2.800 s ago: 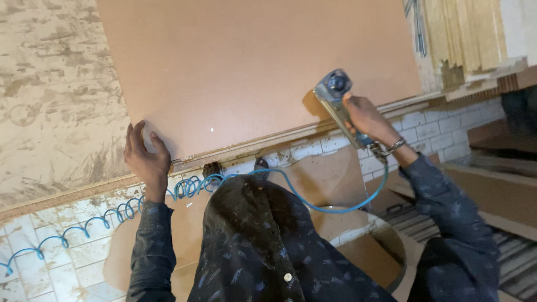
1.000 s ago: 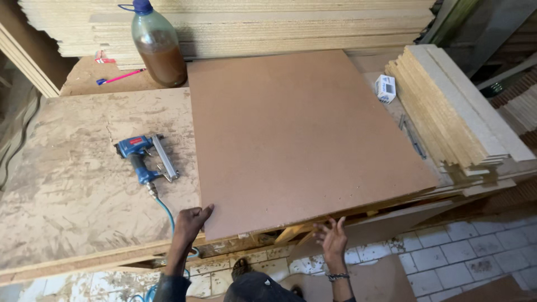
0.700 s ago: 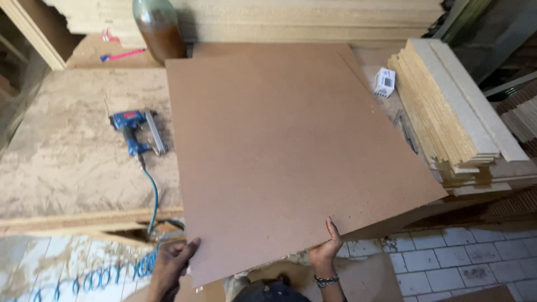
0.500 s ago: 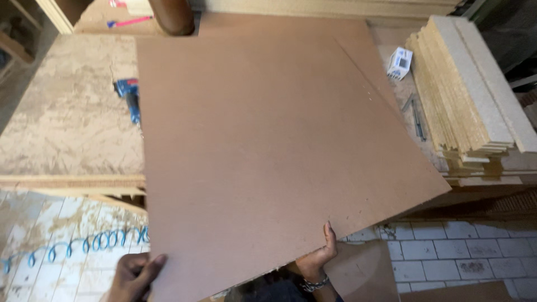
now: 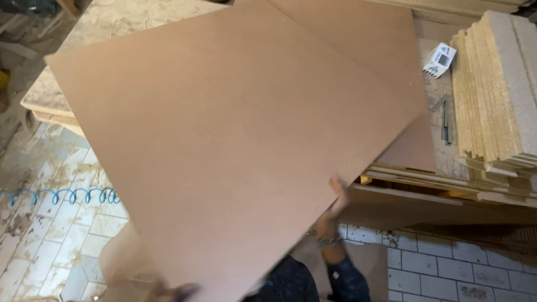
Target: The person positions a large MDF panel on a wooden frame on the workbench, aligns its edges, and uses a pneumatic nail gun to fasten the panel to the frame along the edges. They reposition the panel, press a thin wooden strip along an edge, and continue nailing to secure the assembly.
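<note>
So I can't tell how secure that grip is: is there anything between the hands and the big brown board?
Nothing visible. The right hand presses directly on the edge of the brown board, and the left hand shows at its lower edge, mostly hidden and blurred. No cloth, tool or other sheet lies between them.

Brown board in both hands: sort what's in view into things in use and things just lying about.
In use:
brown board
right hand at its edge
left hand at its lower edge

Lying about:
small white box
stack of chipboard strips
blue coiled hose
</note>
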